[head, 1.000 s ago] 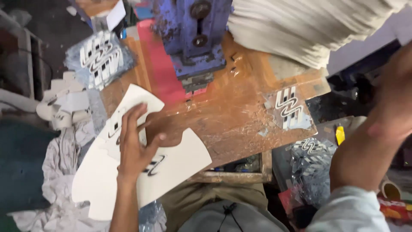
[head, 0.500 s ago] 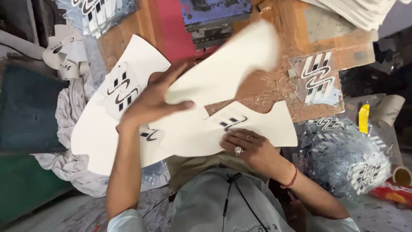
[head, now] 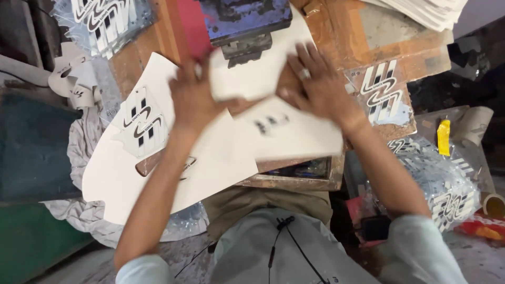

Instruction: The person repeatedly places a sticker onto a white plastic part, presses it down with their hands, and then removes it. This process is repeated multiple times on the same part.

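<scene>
Both hands press flat on a white cut sheet piece (head: 258, 73) lying on the worn orange-brown wooden bench (head: 368, 31), its top edge under the blue metal press head (head: 244, 18) at 12 o'clock. Left hand (head: 192, 97) has fingers spread, palm down on the left edge, gripping nothing. Right hand (head: 315, 84), ringed, fingers splayed, also flat. Stack of white printed sheets (head: 137, 158) at 8 o'clock.
</scene>
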